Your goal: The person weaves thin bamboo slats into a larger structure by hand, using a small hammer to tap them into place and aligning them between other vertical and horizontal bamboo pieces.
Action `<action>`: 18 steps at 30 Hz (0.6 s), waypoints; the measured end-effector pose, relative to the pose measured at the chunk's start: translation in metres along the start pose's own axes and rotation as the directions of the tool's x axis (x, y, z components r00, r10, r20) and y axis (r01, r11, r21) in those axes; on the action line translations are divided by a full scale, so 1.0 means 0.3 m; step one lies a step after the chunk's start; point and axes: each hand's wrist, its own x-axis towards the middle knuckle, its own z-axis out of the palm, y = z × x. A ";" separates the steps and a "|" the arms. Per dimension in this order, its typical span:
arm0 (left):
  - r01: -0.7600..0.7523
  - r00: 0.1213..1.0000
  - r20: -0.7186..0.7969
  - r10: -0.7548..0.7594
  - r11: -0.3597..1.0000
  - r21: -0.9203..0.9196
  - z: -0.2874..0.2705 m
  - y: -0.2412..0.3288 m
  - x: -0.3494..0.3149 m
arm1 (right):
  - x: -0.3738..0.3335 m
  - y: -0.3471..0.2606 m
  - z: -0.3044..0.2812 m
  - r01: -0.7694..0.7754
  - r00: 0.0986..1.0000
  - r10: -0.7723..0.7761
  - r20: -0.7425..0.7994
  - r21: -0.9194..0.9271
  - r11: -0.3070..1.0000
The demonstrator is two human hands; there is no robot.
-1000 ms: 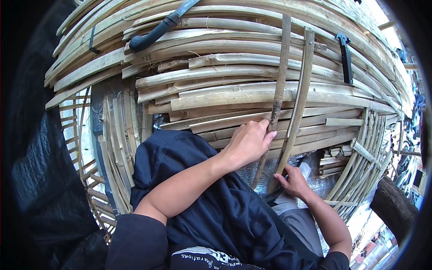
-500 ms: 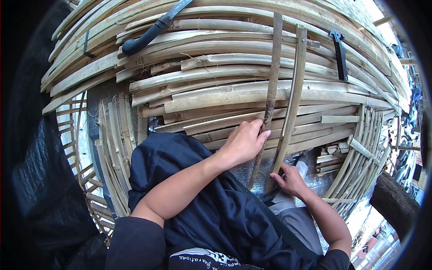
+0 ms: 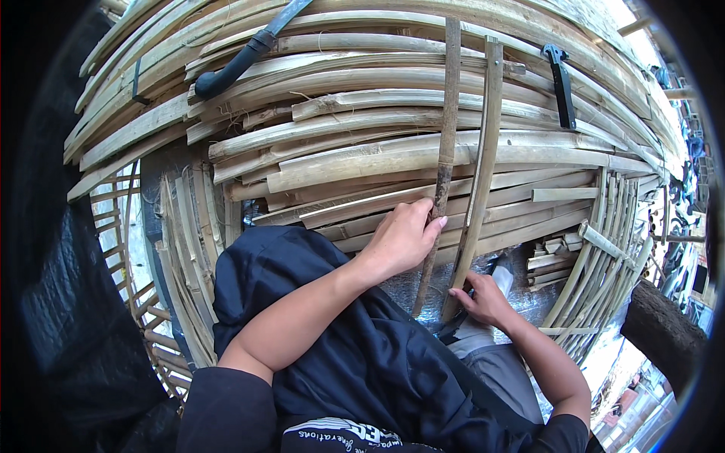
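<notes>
— Strips first: which way did they run?

— Both bamboo strips stood nearly upright across the horizontal bamboo slats point(image 3: 362, 121), long axes running from the lap toward the top. The darker strip point(image 3: 447, 128) leaned slightly right at its top — so did the paler strip point(image 3: 483, 151) beside it.

— And the hands?

— The left hand point(image 3: 400, 241) had fingers curled around the darker strip at mid-length. The right hand point(image 3: 483, 298) pinched the paler strip's lower end, just above a dark blue cloth point(image 3: 340, 355).
</notes>
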 end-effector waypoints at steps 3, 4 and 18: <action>0.000 1.000 0.006 0.000 1.000 -0.024 0.006 -0.007 0.004 | 0.000 0.001 -0.002 -0.030 0.999 0.030 0.019 0.006 1.000; -0.002 1.000 0.009 0.002 0.999 -0.033 0.007 -0.008 0.006 | 0.000 0.001 -0.004 -0.050 0.998 0.049 0.028 0.008 0.999; 0.017 0.991 0.134 -0.007 0.997 -0.077 0.006 -0.039 0.024 | 0.004 0.006 -0.009 -0.054 0.998 0.054 0.044 0.002 0.999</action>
